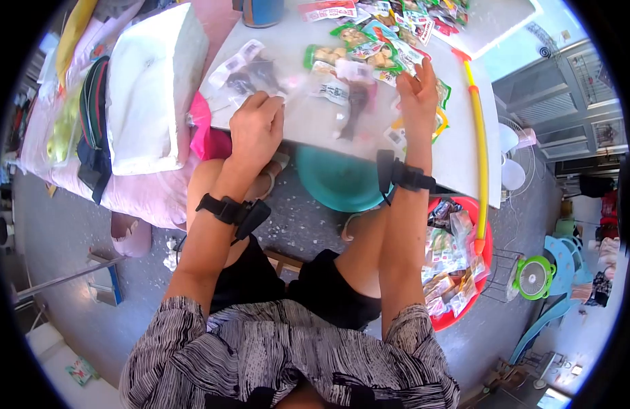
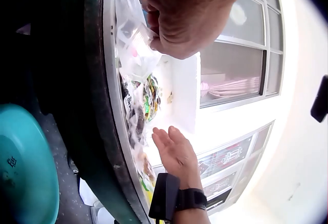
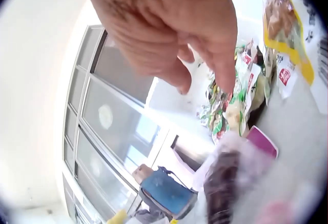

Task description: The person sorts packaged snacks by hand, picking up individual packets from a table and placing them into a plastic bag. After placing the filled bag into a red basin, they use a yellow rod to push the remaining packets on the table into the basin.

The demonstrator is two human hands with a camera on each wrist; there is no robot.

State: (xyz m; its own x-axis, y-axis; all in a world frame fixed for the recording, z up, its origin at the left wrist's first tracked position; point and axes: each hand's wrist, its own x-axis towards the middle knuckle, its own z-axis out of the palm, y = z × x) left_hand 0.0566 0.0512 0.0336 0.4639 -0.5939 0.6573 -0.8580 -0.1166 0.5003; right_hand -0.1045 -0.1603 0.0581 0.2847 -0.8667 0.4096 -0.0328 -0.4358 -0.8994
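Observation:
My left hand is curled at the near edge of the white table, beside a clear packet of dark food. In the left wrist view, the fingertips of the left hand pinch the edge of a clear plastic bag. My right hand is raised over the right part of the table with loosely bent fingers, holding nothing. Below the right hand in the right wrist view lie green-and-white packets. Between the hands is another dark-filled packet, partly blurred.
A heap of packets covers the table's far side. A yellow tube lies along the right edge. Below the table are a teal basin and a red basin of packets. A white foam box stands left.

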